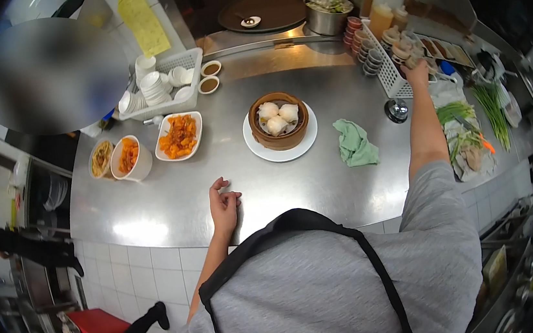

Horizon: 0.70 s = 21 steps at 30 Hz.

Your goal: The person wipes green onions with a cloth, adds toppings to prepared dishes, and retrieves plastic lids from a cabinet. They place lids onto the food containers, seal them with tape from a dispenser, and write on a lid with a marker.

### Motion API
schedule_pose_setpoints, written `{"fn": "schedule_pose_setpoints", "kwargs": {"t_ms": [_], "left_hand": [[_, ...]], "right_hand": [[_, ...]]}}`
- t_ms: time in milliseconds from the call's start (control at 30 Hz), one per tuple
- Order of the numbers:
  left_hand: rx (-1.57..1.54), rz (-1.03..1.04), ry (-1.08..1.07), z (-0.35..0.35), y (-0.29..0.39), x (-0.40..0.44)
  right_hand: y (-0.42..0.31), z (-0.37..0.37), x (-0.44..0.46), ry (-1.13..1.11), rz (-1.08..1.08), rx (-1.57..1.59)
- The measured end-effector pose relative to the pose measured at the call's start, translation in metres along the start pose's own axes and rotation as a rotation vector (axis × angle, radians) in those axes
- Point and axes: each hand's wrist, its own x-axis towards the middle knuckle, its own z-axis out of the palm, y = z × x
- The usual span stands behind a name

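Observation:
My left hand (pixel 224 205) rests at the front edge of the steel counter, fingers loosely curled and apart, holding nothing. My right arm stretches far to the right. At its end, my right hand (pixel 416 74) is at a white plastic basket (pixel 389 74), against small sauce tubs (pixel 402 49). Its fingertips are lost among the tubs, so whether it grips one cannot be made out. Between my arms, a bamboo steamer (pixel 281 140) with three pale dumplings (pixel 276 117) sits on a white plate (pixel 308 146). A crumpled green cloth (pixel 356 143) lies right of it.
Orange food fills a white dish (pixel 177 137) and a tub (pixel 138 165) on the left. Behind them stands a basket (pixel 195 67) of white cups and spoons. Two sauce dishes (pixel 209 85) sit beside it. A metal bell (pixel 396 110) and green vegetables (pixel 458 121) are at right.

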Motion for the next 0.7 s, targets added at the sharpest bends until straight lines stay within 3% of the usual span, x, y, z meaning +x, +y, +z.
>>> {"fn": "schedule_pose_setpoints", "kwargs": {"t_ms": [167,233,367,433,500,567,633,700], "left_hand": [[0.053,-0.022,0.042,0.003,0.001,0.001],[0.055,-0.002,0.037,0.004,0.002,0.001],[0.073,0.004,0.049,0.006,0.001,0.002],[0.059,0.005,0.076,0.007,0.001,0.003],[0.058,0.013,0.079,0.007,0.0,0.002],[0.055,0.027,0.08,0.006,-0.001,0.002],[0.053,0.003,0.055,0.004,-0.002,0.001],[0.041,0.004,0.055,0.004,-0.002,0.001]], "right_hand": [[-0.025,-0.027,-0.017,0.017,0.058,-0.053],[-0.038,-0.047,-0.009,0.188,-0.125,0.079],[-0.111,-0.107,-0.005,0.539,-0.553,0.79],[-0.137,-0.1,-0.014,0.332,-0.512,0.983],[-0.16,-0.106,-0.044,-0.117,-0.536,0.753],[-0.179,-0.091,-0.077,-0.559,-0.648,0.735],[-0.192,-0.071,-0.095,-0.74,-0.989,0.369],[-0.211,-0.06,-0.115,-0.831,-1.13,-0.101]]}}
